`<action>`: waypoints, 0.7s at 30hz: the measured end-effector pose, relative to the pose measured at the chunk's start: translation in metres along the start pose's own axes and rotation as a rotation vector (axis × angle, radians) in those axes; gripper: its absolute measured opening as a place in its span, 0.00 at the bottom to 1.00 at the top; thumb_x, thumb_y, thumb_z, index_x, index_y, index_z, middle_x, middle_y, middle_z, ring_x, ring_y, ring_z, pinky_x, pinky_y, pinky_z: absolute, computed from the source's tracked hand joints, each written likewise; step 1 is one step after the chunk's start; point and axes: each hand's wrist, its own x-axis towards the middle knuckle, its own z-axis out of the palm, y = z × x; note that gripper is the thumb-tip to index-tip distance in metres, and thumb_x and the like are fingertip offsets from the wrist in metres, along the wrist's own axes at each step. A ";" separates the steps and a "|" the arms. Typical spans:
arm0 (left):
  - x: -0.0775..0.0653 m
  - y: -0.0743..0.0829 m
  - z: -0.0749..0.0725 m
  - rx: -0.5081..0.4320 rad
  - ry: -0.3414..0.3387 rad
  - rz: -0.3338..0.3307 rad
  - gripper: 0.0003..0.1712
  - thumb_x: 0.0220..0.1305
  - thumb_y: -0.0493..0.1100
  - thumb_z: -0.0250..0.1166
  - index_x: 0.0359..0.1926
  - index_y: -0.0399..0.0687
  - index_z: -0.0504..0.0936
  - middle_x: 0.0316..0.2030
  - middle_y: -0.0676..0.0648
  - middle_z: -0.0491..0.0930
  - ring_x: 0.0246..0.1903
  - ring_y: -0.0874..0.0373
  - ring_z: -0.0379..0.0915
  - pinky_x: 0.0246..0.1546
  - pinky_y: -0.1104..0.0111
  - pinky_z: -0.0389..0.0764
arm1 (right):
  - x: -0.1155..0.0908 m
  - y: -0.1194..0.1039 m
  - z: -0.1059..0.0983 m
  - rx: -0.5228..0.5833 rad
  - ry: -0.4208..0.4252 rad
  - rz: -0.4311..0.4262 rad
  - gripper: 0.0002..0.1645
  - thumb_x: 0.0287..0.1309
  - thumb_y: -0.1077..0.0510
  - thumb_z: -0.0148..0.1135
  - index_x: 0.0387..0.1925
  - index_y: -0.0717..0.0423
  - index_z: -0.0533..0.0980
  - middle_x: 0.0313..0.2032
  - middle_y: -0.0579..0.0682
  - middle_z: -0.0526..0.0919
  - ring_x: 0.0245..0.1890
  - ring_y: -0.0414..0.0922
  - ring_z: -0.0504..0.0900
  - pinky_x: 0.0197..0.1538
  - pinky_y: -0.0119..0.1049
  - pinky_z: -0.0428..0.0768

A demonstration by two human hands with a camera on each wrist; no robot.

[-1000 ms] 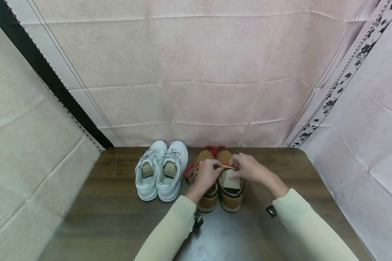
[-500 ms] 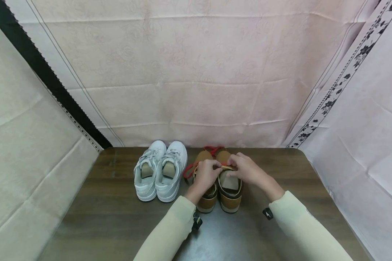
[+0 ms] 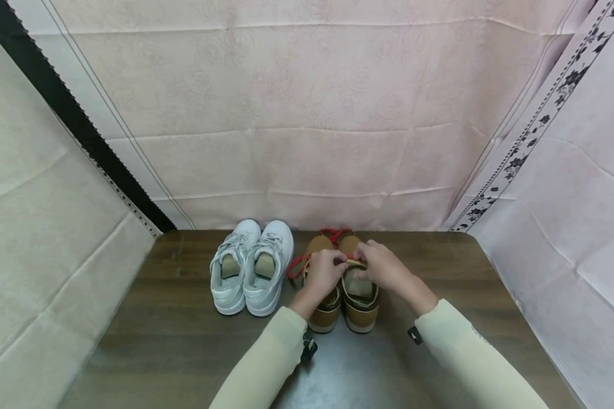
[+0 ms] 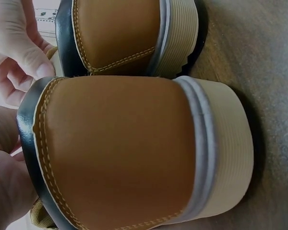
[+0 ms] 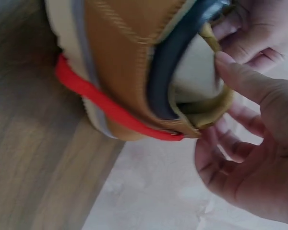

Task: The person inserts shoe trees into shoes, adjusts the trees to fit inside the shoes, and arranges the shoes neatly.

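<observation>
A pair of tan shoes [image 3: 359,319] with dark collars and red laces [image 3: 295,268] stands heels toward me on the wooden table. My left hand [image 3: 323,278] reaches over the left shoe [image 4: 120,148] and pinches the near edge of the right shoe's tongue. At that tongue's other side is my right hand [image 3: 384,266]. Its thumb lies inside the mustard tongue [image 5: 216,108] and its fingers curl round the outer side, gripping it. A red lace [image 5: 110,108] hangs down the right shoe's side. My left fingertips are partly hidden behind the collar in the left wrist view.
White sneakers [image 3: 253,267] stand as a pair just left of the tan shoes. Pale cloth [image 3: 307,113] hangs behind the far edge of the wooden table [image 3: 174,341], with more cloth along both sides.
My right hand and forearm have shifted slightly left along the right shoe's tongue. The left hand stays almost in place, and both pairs of shoes keep their positions.
</observation>
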 end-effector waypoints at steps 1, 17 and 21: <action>0.000 0.000 0.000 0.002 0.004 0.003 0.02 0.61 0.38 0.76 0.36 0.45 0.92 0.37 0.49 0.91 0.40 0.55 0.85 0.41 0.66 0.84 | -0.001 0.001 0.002 -0.013 0.022 -0.019 0.24 0.50 0.54 0.82 0.45 0.55 0.78 0.41 0.51 0.77 0.41 0.49 0.75 0.47 0.47 0.79; 0.000 0.001 0.001 0.003 0.001 -0.009 0.03 0.62 0.39 0.75 0.37 0.46 0.92 0.37 0.50 0.91 0.40 0.55 0.86 0.40 0.66 0.84 | -0.012 0.012 0.018 -0.062 0.194 -0.126 0.25 0.49 0.54 0.82 0.45 0.53 0.77 0.40 0.48 0.76 0.43 0.49 0.74 0.46 0.45 0.77; 0.000 0.002 0.000 0.009 0.004 -0.010 0.02 0.62 0.39 0.75 0.36 0.47 0.92 0.37 0.50 0.91 0.40 0.55 0.86 0.40 0.66 0.84 | -0.010 0.014 0.021 -0.090 0.208 -0.126 0.25 0.49 0.55 0.82 0.44 0.52 0.76 0.39 0.47 0.75 0.42 0.49 0.73 0.43 0.44 0.77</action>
